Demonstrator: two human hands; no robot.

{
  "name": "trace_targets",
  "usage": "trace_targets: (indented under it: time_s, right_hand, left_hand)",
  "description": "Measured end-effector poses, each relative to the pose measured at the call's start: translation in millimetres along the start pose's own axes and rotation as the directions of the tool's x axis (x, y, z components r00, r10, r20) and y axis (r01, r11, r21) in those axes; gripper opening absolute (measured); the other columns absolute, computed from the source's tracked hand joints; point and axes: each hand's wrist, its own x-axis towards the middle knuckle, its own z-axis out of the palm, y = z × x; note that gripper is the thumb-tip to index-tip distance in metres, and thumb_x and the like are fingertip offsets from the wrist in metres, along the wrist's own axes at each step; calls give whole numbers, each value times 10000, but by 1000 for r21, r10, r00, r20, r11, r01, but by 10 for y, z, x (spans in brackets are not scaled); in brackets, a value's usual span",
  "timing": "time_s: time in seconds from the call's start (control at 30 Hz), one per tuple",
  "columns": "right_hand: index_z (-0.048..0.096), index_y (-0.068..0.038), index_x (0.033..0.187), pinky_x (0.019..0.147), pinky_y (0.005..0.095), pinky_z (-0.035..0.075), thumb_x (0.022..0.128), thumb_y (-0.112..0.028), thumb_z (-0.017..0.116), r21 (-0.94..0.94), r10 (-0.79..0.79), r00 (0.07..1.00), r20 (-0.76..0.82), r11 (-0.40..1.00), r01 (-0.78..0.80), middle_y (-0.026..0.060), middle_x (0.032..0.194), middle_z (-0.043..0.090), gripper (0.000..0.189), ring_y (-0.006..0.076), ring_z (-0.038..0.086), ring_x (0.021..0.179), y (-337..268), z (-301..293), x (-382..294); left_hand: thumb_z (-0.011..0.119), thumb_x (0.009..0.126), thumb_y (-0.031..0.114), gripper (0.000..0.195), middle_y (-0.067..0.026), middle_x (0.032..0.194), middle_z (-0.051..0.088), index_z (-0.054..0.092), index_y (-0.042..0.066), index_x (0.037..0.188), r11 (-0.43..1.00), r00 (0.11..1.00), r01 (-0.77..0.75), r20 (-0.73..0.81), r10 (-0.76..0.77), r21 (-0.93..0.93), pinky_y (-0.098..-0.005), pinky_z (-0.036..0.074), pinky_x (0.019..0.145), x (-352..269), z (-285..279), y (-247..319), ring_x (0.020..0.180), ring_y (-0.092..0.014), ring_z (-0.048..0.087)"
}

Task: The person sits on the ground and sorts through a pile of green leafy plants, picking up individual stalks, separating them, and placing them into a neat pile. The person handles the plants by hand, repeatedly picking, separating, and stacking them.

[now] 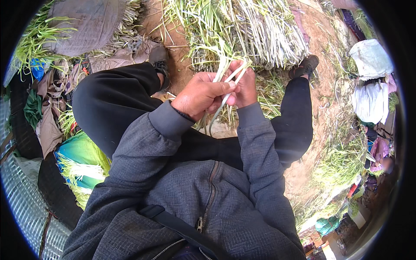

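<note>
Both hands meet in front of my lap around a few pale green-white stalks, perhaps garlic shoots (223,69). My left hand (204,94) grips them between thumb and fingers, with the lower ends hanging below it. On the other side, my right hand (245,86) closes on the same stalks, its fingers partly hidden behind them and the left hand. Just beyond the hands lies a large heap of similar stalks (273,35), white ends towards the right and green leaves to the left.
A grey-brown cloth (87,29) covers more stalks at upper left. Pale bundled stalks (85,171) rest on green-blue sheeting beside my left leg. Loose green trimmings (341,162) are strewn over the bare soil at right. White sacks (371,60) stand at far right, with a person (378,151) below them.
</note>
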Motion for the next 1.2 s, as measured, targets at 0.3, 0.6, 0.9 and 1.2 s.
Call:
trace_targets:
  time_s: [0.3, 0.6, 0.9, 1.2]
  right_hand:
    - [580, -51, 903, 559, 241, 428, 999, -208, 627, -233, -134, 979, -151, 968, 97, -17, 762, 572, 190, 61, 524, 655, -8, 54, 5]
    - [616, 15, 869, 586, 287, 439, 982, -147, 628, -599, -399, 890, -219, 775, 201, 33, 722, 598, 198, 99, 531, 670, -44, -18, 13]
    - [625, 7, 956, 501, 259, 421, 1042, -161, 547, -446, -266, 921, -286, 887, 118, 11, 710, 558, 204, 79, 493, 560, -123, -174, -19]
    - [522, -82, 879, 542, 269, 458, 1001, -333, 646, -49, -72, 995, -71, 996, 69, -9, 719, 487, 305, 88, 470, 562, -366, -123, -526]
  left_hand:
    - [591, 1004, 153, 204, -33, 753, 676, 700, -3, 1080, 999, 1000, 11, 14, -11, 31, -184, 305, 419, 8, -18, -36, 449, -41, 418]
    - [688, 929, 125, 167, -74, 723, 683, 625, -1, 1018, 1000, 1000, -14, 10, 14, -8, -211, 324, 409, 22, 25, -57, 435, -62, 447]
    - [763, 858, 95, 282, -24, 689, 624, 602, 19, 1077, 994, 983, -98, -151, 104, 44, -199, 291, 404, 42, 67, -74, 443, -53, 441]
    - [640, 963, 177, 149, -12, 703, 630, 683, 41, 1008, 993, 953, -112, -280, 114, 25, -210, 329, 431, 118, -148, -89, 470, -60, 462]
